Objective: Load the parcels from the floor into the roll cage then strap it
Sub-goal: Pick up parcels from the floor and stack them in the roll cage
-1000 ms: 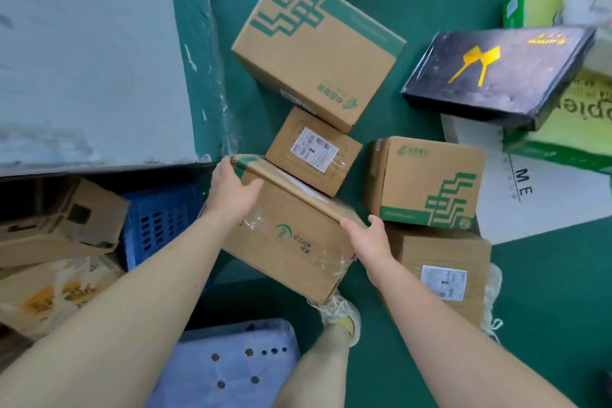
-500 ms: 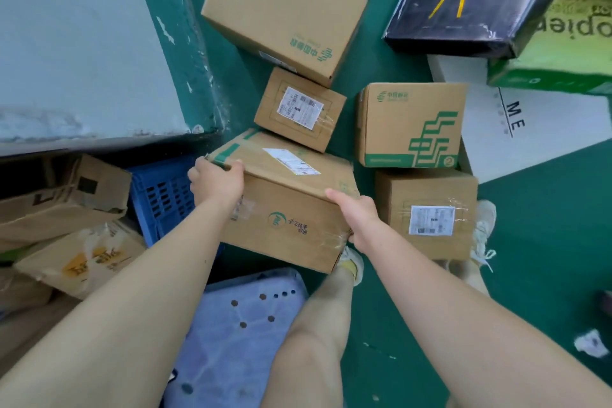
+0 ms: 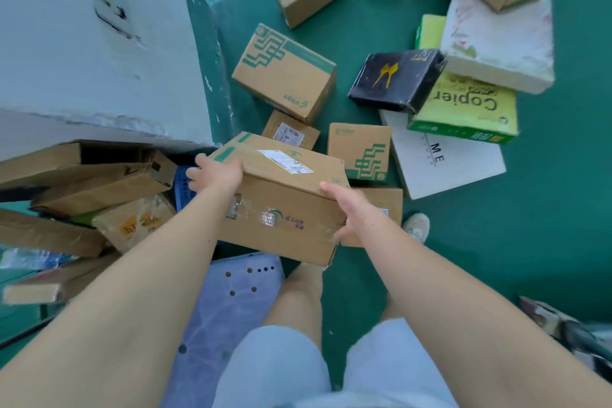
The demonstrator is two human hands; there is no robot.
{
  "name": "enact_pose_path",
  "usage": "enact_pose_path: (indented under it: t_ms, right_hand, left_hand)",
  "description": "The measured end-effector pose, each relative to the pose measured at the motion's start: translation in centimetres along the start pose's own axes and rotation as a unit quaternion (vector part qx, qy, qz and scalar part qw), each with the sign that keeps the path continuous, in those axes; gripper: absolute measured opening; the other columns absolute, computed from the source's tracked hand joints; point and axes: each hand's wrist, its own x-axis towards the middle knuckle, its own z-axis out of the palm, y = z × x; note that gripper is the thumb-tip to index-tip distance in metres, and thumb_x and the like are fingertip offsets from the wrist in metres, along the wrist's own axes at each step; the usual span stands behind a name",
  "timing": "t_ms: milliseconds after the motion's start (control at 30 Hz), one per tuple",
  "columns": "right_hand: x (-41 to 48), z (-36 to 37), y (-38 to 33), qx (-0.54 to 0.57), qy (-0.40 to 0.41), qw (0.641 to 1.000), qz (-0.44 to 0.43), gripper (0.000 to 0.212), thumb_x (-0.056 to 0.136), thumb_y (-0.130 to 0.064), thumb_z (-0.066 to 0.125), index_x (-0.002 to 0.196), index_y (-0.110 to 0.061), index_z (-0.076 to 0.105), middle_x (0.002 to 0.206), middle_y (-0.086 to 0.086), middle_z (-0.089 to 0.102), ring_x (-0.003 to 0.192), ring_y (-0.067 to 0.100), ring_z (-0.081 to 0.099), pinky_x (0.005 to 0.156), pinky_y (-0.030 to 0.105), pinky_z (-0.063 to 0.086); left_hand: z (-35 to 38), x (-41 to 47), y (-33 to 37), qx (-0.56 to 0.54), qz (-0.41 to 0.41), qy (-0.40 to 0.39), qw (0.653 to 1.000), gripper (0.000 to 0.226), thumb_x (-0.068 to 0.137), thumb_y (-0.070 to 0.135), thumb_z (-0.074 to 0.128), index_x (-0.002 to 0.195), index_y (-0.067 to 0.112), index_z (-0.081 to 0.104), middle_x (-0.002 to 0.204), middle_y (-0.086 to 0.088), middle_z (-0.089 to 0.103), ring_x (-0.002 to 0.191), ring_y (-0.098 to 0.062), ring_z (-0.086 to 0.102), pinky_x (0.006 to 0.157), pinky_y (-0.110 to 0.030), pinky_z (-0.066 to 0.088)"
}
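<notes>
Loading step: the left hand (image 3: 217, 174) and right hand (image 3: 347, 214) grip one parcel (image 3: 265, 232) by opposite ends, which probably next needs carrying to the cage.

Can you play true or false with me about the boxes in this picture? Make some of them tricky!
1. The left hand and the right hand hold the same cardboard box. True.
2. The floor is red. False: the floor is green.
3. The black parcel covers part of the yellow Copier box. True.
4. The top of the held box is bare. False: a white label is stuck on its top.
</notes>
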Motion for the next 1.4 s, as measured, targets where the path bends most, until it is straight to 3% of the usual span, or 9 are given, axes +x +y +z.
enact_pose_path:
  t_ms: [167, 333, 533, 667, 833, 1033, 1400]
  right_hand:
    - [-5.6, -6.9, -1.4, 0.033, 0.023, 0.998, -0.054, 0.082, 0.083, -0.036, 0.078, 0.147, -0.013, 0.034, 0.149, 0.008, 0.043, 0.134, 0.038, 0.044, 0.109, 0.064, 0.035]
    - [-9.9, -16.3, -2.5, 0.109, 0.074, 0.985, -0.114, 0.086, 0.083, -0.036, 0.079, 0.149, -0.012, 0.030, 0.152, 0.012, 0.038, 0.136, 0.039, 0.040, 0.108, 0.064, 0.035]
    - [-14.7, -30.6, -3.0, 0.224, 0.141, 0.946, -0.185, 0.085, 0.075, -0.033, 0.082, 0.144, -0.014, 0.035, 0.143, 0.011, 0.045, 0.126, 0.036, 0.049, 0.107, 0.062, 0.038]
    - [-17.3, -39.8, -2.8, 0.277, 0.177, 0.917, -0.228, 0.070, 0.076, -0.029, 0.082, 0.132, -0.014, 0.041, 0.130, 0.009, 0.052, 0.119, 0.034, 0.052, 0.103, 0.060, 0.042]
    - [-20.2, -50.0, -1.5, 0.334, 0.208, 0.884, -0.253, 0.083, 0.056, -0.037, 0.086, 0.124, -0.020, 0.041, 0.126, 0.009, 0.050, 0.111, 0.034, 0.054, 0.094, 0.061, 0.049]
    - [-24.8, -60.0, 1.3, 0.407, 0.250, 0.833, -0.279, 0.077, 0.077, -0.025, 0.083, 0.138, -0.015, 0.037, 0.138, 0.012, 0.044, 0.124, 0.036, 0.046, 0.100, 0.063, 0.042]
    - [-27.8, -74.2, 6.2, 0.524, 0.348, 0.720, -0.294, 0.073, 0.076, -0.021, 0.083, 0.136, -0.013, 0.041, 0.139, 0.012, 0.047, 0.124, 0.035, 0.047, 0.104, 0.057, 0.041]
  left_hand:
    - [-0.6, -7.9, 4.9, -0.015, 0.021, -0.012, 1.000, 0.074, 0.089, 0.042, 0.056, 0.145, 0.005, 0.024, 0.145, -0.018, 0.029, 0.129, -0.037, 0.034, 0.102, -0.043, 0.034]
    - [1.4, -16.6, 11.6, 0.000, 0.095, -0.053, 0.994, 0.078, 0.086, 0.041, 0.060, 0.143, 0.002, 0.022, 0.142, -0.017, 0.029, 0.127, -0.038, 0.037, 0.102, -0.044, 0.035]
    - [5.9, -30.0, 20.2, 0.001, 0.207, -0.100, 0.973, 0.081, 0.078, 0.042, 0.064, 0.138, 0.003, 0.025, 0.136, -0.016, 0.030, 0.122, -0.038, 0.040, 0.100, -0.048, 0.044]
    - [9.2, -39.2, 24.8, -0.002, 0.270, -0.116, 0.956, 0.078, 0.082, 0.041, 0.063, 0.138, 0.004, 0.024, 0.135, -0.015, 0.030, 0.121, -0.037, 0.040, 0.102, -0.048, 0.041]
    - [13.4, -49.8, 29.2, -0.010, 0.349, -0.149, 0.925, 0.077, 0.086, 0.035, 0.061, 0.141, 0.000, 0.020, 0.144, -0.018, 0.030, 0.128, -0.038, 0.037, 0.106, -0.044, 0.037]
    - [17.1, -61.3, 32.3, 0.011, 0.441, -0.167, 0.882, 0.071, 0.088, 0.034, 0.061, 0.138, 0.001, 0.021, 0.143, -0.017, 0.030, 0.129, -0.036, 0.037, 0.106, -0.043, 0.037]
    - [26.4, -77.4, 37.1, 0.089, 0.570, -0.228, 0.784, 0.071, 0.087, 0.036, 0.060, 0.135, 0.000, 0.022, 0.140, -0.018, 0.031, 0.126, -0.036, 0.038, 0.098, -0.041, 0.037]
